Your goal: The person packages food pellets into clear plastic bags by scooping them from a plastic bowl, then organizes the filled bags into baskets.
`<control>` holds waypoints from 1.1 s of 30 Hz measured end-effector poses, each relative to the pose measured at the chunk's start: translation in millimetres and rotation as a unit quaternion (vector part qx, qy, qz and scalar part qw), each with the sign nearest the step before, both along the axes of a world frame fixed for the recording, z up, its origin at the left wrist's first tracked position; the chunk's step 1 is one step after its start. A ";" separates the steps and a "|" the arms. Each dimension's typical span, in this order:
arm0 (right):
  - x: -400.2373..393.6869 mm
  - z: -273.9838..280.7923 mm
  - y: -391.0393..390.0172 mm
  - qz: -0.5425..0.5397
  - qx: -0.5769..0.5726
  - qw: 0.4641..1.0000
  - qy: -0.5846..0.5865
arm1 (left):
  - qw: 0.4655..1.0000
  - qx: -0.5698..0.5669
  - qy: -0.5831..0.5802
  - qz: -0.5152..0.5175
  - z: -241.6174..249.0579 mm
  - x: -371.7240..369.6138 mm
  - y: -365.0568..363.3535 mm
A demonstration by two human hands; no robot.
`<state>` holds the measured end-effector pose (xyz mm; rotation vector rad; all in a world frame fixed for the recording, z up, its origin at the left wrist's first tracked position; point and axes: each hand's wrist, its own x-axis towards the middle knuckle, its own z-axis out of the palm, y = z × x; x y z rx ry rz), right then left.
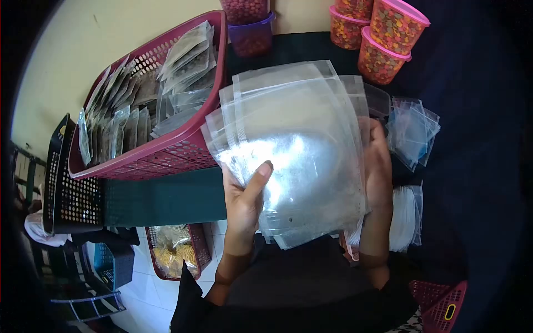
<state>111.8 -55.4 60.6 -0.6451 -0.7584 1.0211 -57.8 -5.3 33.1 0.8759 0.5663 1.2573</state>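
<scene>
A fanned stack of clear plastic pouches (300, 127) is held up in front of me, its surface shining with reflected light. My left hand (244, 200) grips the stack at its lower left, thumb on the front and fingers behind. At the right edge, my right hand (376, 155) holds the pouches from the side, its fingertips partly hidden behind them. Just beyond that hand lie loose clear packets (412, 130) with a bluish tint. Below them, beside my right forearm, rests a pile of whitish plastic bags (405, 219).
A maroon basket (183, 141) full of filled flat packets stands at left on the dark green table (166, 200). Tubs with pink lids (383, 53) and a purple tub (251, 38) are at the back. A floor basket (205, 250) holds bagged yellowish food.
</scene>
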 end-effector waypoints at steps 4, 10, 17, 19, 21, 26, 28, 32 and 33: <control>-2.0 7.2 9.8 -0.120 0.014 0.963 -0.243 | 0.997 0.024 0.009 0.073 9.3 0.1 -10.2; 0.0 7.4 19.5 -0.168 0.063 0.957 -0.230 | 0.981 -0.109 -0.160 -0.027 8.1 -5.8 -16.2; -1.1 6.4 26.1 -0.323 0.108 0.893 -0.296 | 0.986 -0.077 -0.151 -0.003 14.0 -6.5 -25.4; 7.1 10.6 22.6 -0.385 0.128 0.868 -0.287 | 0.987 -0.049 -0.134 0.068 15.9 -6.7 -28.6; 10.8 12.7 23.4 -0.388 0.124 0.885 -0.226 | 0.987 -0.043 -0.137 0.070 14.9 -10.4 -29.3; 18.0 22.3 14.3 -0.318 0.202 0.905 -0.199 | 0.985 -0.046 -0.140 0.084 17.3 -12.6 -36.7; 19.9 23.0 12.2 -0.321 0.198 0.904 -0.201 | 0.988 -0.012 -0.121 0.092 16.5 -12.0 -40.2; 20.4 24.8 9.0 -0.328 0.190 0.895 -0.235 | 0.990 0.010 -0.108 0.096 17.5 -12.4 -42.7; 19.2 25.6 8.2 -0.342 0.176 0.892 -0.238 | 0.989 0.006 -0.112 0.093 16.9 -13.1 -41.7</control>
